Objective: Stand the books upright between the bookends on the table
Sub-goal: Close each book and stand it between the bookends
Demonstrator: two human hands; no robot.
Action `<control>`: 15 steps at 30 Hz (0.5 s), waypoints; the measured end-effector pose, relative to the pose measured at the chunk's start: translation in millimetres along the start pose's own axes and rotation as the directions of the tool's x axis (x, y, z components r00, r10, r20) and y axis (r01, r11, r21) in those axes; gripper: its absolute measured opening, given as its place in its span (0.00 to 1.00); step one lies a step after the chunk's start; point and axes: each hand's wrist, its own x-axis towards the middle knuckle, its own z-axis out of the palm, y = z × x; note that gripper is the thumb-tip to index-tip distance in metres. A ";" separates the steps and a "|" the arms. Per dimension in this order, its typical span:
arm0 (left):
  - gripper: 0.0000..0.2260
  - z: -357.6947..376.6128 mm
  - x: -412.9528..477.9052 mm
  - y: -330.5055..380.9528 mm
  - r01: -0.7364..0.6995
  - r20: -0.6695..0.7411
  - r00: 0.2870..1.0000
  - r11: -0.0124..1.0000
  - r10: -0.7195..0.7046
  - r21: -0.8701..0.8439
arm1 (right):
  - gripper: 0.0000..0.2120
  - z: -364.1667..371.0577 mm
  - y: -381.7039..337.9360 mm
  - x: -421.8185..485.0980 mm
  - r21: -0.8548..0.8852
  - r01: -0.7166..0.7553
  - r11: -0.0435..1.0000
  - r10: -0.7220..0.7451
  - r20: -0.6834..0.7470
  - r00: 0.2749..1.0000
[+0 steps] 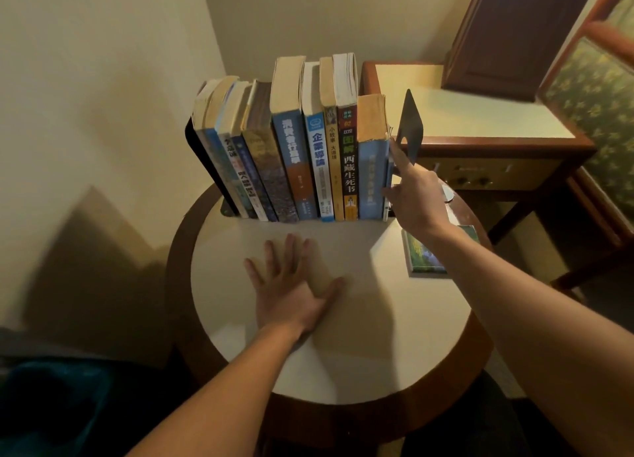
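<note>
Several books [295, 141] stand upright in a row at the back of the round table [360, 319]. A black bookend [206, 168] leans at the row's left end, and a second black bookend [410, 127] stands at its right. My right hand [411, 199] reaches to the row's right end, index finger stretched up along the side of the last light-blue book [372, 178], other fingers by its lower edge. My left hand [295, 285] lies flat on the tabletop, fingers spread, holding nothing. A green-covered book [425, 254] lies flat at the table's right, partly under my right forearm.
A wooden side cabinet [480, 113] with a pale top stands right behind the table, with a dark wooden box on it. Pale walls close in at the left and back. A small round metal object sits on the table behind my right hand.
</note>
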 end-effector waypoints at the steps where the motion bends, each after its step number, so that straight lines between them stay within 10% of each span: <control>1: 0.44 0.3 0.2 0.0 0.000 -0.001 1.000 1.000 0.000 0.003 | 0.45 -0.1 1.2 -1.4 0.011 0.016 1.000 -0.016 -0.008 1.000; 9: 0.43 1.8 -0.4 -0.1 0.003 -0.010 1.000 1.000 -0.003 0.018 | 0.37 -10.9 18.8 -42.9 0.038 0.032 0.999 -0.031 -0.026 0.999; 15: 0.43 3.5 -0.2 -1.8 -0.001 0.001 1.000 1.000 0.001 0.023 | 0.24 -27.5 48.5 -86.0 -0.197 -0.233 0.952 0.238 0.002 0.971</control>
